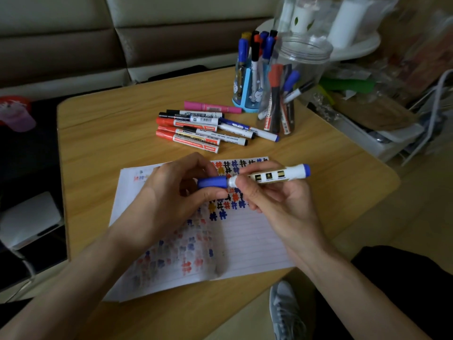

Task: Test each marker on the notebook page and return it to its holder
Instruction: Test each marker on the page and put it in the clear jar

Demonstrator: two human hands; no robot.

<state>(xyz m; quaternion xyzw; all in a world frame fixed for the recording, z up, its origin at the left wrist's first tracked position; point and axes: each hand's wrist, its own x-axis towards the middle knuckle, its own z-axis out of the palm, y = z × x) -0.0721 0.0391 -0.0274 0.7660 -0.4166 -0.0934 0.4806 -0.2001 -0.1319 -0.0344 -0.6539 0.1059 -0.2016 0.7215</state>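
Above the notebook page [247, 244], I hold a blue marker [274, 176] level. My right hand [272, 200] grips its white barrel. My left hand [171, 192] pinches its blue cap [212, 182], which sits at the barrel's tip. The page carries many small coloured hash marks. A pile of loose markers [201, 130] lies on the table beyond the page. A blue holder [247, 94] with several markers stands at the back, and beside it a clear plastic jar [289, 94] holds several more.
The wooden table [103, 133] ends close behind the holders, with a sofa beyond. Plastic bags, a white tray and cables crowd the right side. A red-lidded cup [16, 114] stands off the table at left. My knee and shoe [286, 312] are below the table's front edge.
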